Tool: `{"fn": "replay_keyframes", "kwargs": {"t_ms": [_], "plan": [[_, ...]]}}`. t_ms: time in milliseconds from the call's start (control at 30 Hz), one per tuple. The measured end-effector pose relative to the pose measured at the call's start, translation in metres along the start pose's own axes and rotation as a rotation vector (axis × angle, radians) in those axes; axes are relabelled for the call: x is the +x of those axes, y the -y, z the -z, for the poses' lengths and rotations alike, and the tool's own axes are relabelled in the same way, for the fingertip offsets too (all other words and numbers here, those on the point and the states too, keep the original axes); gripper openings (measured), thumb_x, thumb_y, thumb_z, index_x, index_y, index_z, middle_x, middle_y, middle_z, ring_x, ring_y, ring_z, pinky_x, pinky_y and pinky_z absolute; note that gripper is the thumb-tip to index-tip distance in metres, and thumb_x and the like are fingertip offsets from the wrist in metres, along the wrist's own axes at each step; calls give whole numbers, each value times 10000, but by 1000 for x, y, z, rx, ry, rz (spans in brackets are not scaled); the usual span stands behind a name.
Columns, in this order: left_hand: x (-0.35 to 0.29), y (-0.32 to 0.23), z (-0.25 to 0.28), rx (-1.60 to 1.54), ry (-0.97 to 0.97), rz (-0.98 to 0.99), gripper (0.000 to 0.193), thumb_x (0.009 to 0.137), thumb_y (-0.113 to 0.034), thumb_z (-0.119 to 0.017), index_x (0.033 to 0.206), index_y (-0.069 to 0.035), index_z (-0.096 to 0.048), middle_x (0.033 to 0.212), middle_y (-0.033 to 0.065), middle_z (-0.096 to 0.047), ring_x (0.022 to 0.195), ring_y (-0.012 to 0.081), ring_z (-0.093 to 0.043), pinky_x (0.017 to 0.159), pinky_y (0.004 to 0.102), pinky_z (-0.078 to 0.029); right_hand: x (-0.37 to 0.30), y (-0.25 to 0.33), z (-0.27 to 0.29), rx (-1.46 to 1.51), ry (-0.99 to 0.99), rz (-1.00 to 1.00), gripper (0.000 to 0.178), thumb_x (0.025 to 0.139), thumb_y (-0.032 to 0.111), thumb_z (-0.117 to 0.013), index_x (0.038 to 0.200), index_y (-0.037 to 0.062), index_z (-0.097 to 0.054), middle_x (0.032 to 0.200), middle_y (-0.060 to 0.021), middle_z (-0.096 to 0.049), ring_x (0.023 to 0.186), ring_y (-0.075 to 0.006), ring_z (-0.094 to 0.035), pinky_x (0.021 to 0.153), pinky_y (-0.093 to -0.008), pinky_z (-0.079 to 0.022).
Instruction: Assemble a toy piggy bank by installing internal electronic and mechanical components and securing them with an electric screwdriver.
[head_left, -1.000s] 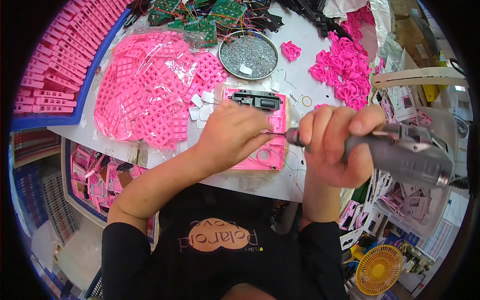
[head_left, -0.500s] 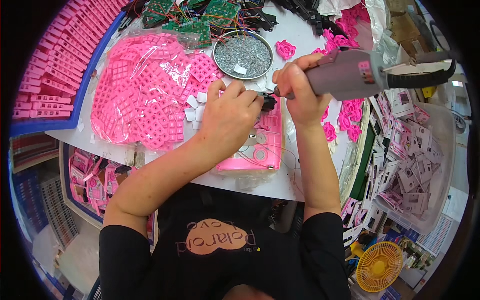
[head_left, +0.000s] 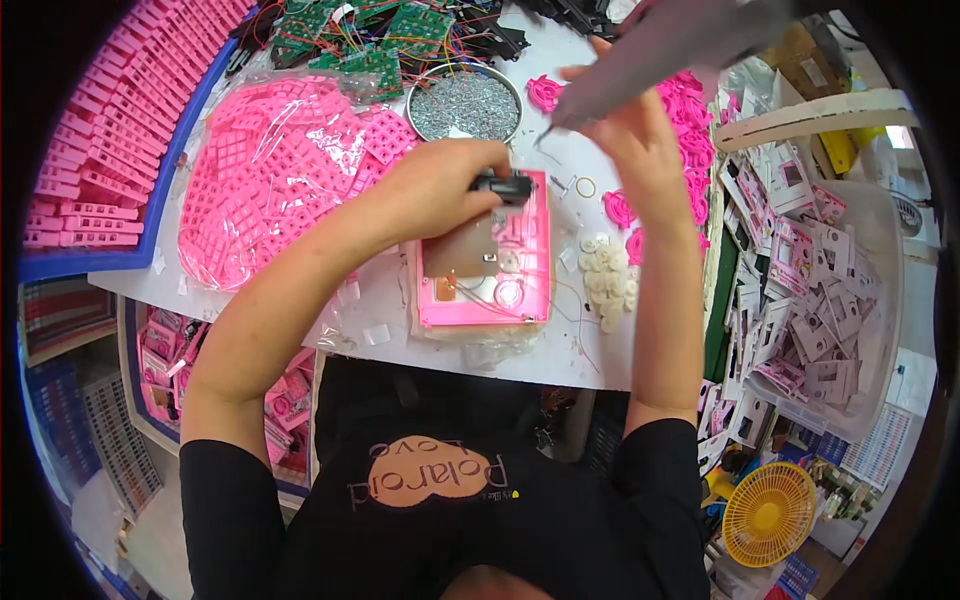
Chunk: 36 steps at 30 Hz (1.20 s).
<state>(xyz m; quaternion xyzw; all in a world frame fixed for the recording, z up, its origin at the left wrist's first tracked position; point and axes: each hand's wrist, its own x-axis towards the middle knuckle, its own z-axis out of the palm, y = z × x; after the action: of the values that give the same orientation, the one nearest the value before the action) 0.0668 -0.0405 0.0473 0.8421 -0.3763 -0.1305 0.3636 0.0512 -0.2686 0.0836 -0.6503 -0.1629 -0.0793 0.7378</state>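
Observation:
My left hand (head_left: 450, 180) is closed, thumb and forefinger gripping a small black plastic part (head_left: 512, 189) over the upper end of a pink plastic casing (head_left: 480, 317). Inside the casing a pink ring and thin wires show; whether the black part is fastened there cannot be told. A grey electric screwdriver (head_left: 660, 60), smeared by motion, is in my right hand (head_left: 638, 140), raised above the table with its bit pointing down and left, apart from the casing. Behind my left hand stands a round metal dish (head_left: 521, 118) of small screws.
Left of the casing lies a clear bag of pink keypad pieces (head_left: 270, 180), beyond it a blue crate (head_left: 165, 200) of pink parts. Green circuit boards (head_left: 415, 35) with wires sit at the back. White discs (head_left: 605, 275) and pink pieces (head_left: 690, 130) lie right, beside a clear bin (head_left: 880, 330).
The screwdriver has lifted up and right, off the black part, still in my right hand. My left hand keeps its hold on the black part; the white discs now show.

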Motion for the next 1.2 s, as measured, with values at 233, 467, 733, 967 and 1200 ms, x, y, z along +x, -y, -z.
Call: {"fn": "replay_keyframes", "kwargs": {"t_ms": [233, 467, 733, 967, 1200], "plan": [[-88, -37, 81, -101, -445, 2, 295, 841, -96, -697, 1105, -13, -594, 1183, 143, -668, 1103, 280, -641, 947, 375, -489, -62, 11, 104, -1162, 208, -375, 425, 818, 126, -704, 1235, 60, -654, 1121, -177, -666, 1079, -301, -634, 959, -390, -484], [-275, -31, 146, 277, 246, 588, 358, 713, -25, -716, 1049, -21, -593, 1106, 185, -656, 1019, 393, -611, 918, 403, -484, -85, -8, 107, -1042, 73, -463, 357, 845, 93, -660, 1200, 55, -665, 1132, -170, -646, 1061, -348, -618, 943, -418, -488], [-275, -19, 80, 366, 80, 517, 434, 708, -54, -761, 1117, -29, -616, 1129, 173, -633, 1053, 366, -608, 895, 444, -489, -68, -18, 88, -1312, 202, -190, 126, 856, 144, -692, 917, 39, -723, 900, -123, -686, 846, -280, -651, 709, -395, -532], [-137, -40, -20, 61, -4, -213, 552, 750, -213, -802, 1216, -26, -571, 1294, 148, -576, 1143, 363, -561, 944, 488, -446, -97, -16, -38, -1206, 335, 1, 130, 777, 113, -745, 791, 59, -628, 760, -89, -614, 745, -283, -614, 645, -382, -507], [-91, -32, -60, 360, 185, -259, 622, 791, -333, -767, 1287, -16, -566, 1361, 145, -523, 1218, 335, -514, 1003, 475, -411, -102, -25, -45, -1282, 289, -121, 114, 778, 156, -697, 807, 79, -619, 780, -118, -636, 781, -349, -605, 666, -485, -492]]}}
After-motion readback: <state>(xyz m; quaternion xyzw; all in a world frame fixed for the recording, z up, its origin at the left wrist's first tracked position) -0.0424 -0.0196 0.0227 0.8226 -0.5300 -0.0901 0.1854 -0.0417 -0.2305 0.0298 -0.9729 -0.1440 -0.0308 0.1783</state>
